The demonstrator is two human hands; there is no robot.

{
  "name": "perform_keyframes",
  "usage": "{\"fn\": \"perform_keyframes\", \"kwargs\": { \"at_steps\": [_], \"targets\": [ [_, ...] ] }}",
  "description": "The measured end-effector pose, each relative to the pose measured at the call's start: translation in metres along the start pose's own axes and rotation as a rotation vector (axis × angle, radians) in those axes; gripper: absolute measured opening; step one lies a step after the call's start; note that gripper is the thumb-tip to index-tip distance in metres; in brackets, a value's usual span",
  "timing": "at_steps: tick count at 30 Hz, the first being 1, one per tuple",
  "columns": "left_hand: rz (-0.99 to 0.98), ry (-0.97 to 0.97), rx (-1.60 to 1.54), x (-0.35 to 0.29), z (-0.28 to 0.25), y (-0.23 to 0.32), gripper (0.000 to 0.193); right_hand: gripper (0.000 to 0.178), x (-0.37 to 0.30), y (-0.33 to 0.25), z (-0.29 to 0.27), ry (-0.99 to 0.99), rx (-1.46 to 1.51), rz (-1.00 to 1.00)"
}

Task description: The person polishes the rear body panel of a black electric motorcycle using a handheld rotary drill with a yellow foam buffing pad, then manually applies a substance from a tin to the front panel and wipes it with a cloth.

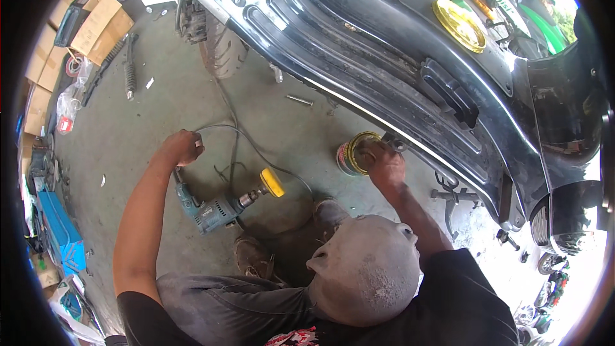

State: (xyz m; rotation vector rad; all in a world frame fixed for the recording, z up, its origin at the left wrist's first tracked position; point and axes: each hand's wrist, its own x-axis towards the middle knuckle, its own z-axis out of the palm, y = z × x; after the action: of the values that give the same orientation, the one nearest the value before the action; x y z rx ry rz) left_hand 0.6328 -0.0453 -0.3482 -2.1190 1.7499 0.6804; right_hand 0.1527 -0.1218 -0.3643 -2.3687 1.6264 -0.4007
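My left hand [181, 147] is closed in a fist low over the concrete floor, and a grey cable [256, 148] runs out from it. Just below it lies a blue-green electric drill [211, 211] with a yellow polishing pad [273, 182] on its tip. My right hand [383, 161] rests on the mouth of an open tin can [348, 157] that stands tilted on the floor, with its fingertips inside. What those fingers hold is hidden. The can sits right below the edge of a glossy black motorcycle body [384, 70].
A rear tyre [221, 48] and two shock absorbers [130, 67] lie at the back. Cardboard boxes [96, 22] are stacked at the far left, with a blue box [61, 234] lower down. A gold wheel [458, 24] lies top right. My shoe [253, 256] is by the drill.
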Motion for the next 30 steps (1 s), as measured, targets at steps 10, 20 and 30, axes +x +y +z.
{"fn": "perform_keyframes", "kwargs": {
  "at_steps": [10,20,30],
  "targets": [
    [-0.026,0.002,-0.012,-0.011,-0.008,0.0,0.023,0.027,0.015,0.012,0.015,-0.266,-0.235,0.023],
    [0.018,0.015,0.016,-0.003,0.008,-0.008,0.025,0.041,-0.048,0.007,-0.052,-0.379,1.724,0.797],
    [0.047,0.059,-0.013,-0.007,-0.001,0.005,0.023,0.053,-0.044,-0.005,-0.055,-0.432,1.75,0.618]
  ]
}}
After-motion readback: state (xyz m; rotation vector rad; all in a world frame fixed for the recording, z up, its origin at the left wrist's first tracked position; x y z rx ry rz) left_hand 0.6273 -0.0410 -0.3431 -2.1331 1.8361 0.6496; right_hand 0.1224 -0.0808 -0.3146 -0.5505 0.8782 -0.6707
